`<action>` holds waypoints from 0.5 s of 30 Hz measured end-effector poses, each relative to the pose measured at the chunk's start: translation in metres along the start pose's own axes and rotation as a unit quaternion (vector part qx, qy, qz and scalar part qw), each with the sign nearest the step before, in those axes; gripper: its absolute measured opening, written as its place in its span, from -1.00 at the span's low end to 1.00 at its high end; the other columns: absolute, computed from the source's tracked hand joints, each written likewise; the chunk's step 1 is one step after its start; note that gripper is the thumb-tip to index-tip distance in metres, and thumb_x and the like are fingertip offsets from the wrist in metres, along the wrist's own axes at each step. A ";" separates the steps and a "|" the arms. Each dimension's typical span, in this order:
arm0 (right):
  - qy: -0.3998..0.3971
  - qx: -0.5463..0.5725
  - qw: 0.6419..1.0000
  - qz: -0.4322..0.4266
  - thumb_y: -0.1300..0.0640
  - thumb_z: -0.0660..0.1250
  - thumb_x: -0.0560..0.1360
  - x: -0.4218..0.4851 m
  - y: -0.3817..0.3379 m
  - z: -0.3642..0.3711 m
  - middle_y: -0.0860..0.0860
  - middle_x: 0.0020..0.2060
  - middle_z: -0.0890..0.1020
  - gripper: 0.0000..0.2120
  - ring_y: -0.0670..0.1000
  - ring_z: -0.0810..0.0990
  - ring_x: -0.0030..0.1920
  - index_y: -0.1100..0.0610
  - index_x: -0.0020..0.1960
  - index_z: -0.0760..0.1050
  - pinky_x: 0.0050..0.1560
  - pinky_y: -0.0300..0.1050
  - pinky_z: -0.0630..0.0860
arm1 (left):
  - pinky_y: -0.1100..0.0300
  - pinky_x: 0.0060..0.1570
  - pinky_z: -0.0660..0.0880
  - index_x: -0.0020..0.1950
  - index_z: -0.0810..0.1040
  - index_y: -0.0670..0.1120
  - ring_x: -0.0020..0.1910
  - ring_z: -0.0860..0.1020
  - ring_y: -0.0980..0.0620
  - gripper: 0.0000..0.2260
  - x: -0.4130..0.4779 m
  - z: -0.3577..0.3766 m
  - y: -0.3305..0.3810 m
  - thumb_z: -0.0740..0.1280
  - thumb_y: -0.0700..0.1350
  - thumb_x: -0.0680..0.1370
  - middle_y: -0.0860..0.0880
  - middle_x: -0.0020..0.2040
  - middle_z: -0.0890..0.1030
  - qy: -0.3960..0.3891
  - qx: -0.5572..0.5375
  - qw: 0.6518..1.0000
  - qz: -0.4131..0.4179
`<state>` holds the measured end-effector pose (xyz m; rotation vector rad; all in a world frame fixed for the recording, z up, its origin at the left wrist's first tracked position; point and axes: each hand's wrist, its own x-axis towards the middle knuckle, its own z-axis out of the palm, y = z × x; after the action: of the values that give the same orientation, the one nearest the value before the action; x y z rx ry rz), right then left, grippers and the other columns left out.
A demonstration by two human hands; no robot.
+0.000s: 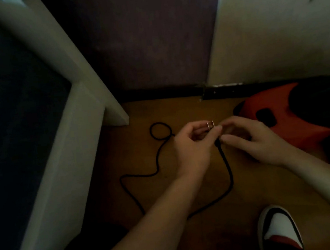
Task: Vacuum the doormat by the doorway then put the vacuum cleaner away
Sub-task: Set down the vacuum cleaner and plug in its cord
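A black power cord (pixel 230 176) snakes over the brown floor and makes a small loop at the left. Its plug (pixel 210 124), with two metal prongs pointing up, sits between both hands. My left hand (pixel 193 148) grips the plug with curled fingers and thumb. My right hand (pixel 250 141) pinches the plug's base from the right. The red vacuum cleaner (pixel 289 123) lies on the floor just right of my hands, partly in shadow. No doormat shows in this dim view.
A white frame (pixel 71 106) of furniture or a door runs down the left side. A dark purple wall (pixel 142 41) and a white panel (pixel 272 30) stand ahead. My shoe (pixel 277 227) is at the lower right.
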<state>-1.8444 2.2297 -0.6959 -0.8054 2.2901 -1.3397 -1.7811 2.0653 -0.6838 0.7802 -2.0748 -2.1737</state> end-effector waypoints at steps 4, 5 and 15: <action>0.006 0.100 0.995 -0.002 0.02 0.37 0.52 0.025 -0.066 -0.020 -0.07 0.00 0.72 -0.77 -0.10 0.70 -0.01 0.04 0.15 0.59 -0.02 -0.33 0.55 | 0.34 -0.13 0.59 0.10 0.67 -0.20 -0.09 0.69 0.16 -0.79 0.001 -0.014 0.073 0.50 -0.28 0.47 -0.03 -0.07 0.72 -0.046 -0.089 0.993 0.069; 0.016 0.122 0.992 -0.009 0.04 0.38 0.51 0.031 -0.083 -0.024 0.01 -0.03 0.73 -0.78 -0.02 0.72 -0.04 0.07 0.14 0.60 -0.04 -0.28 0.58 | 0.33 -0.15 0.61 0.11 0.66 -0.22 -0.12 0.70 0.14 -0.79 0.000 -0.018 0.089 0.49 -0.30 0.48 -0.03 -0.09 0.73 -0.058 -0.098 0.990 0.088; 0.098 0.122 0.981 -0.111 0.02 0.37 0.52 0.072 -0.234 -0.073 0.07 -0.28 0.69 -0.82 0.18 0.62 -0.35 0.11 0.01 0.59 -0.34 -0.16 0.57 | 0.27 -0.10 0.61 0.11 0.67 -0.18 -0.14 0.70 0.09 -0.80 -0.008 -0.066 0.236 0.48 -0.29 0.50 -0.02 -0.09 0.73 -0.096 -0.050 0.948 0.298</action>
<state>-1.8741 2.1423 -0.4578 -0.9014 2.1643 -1.8326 -1.8224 1.9816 -0.4567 -0.0816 -1.9133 -2.0291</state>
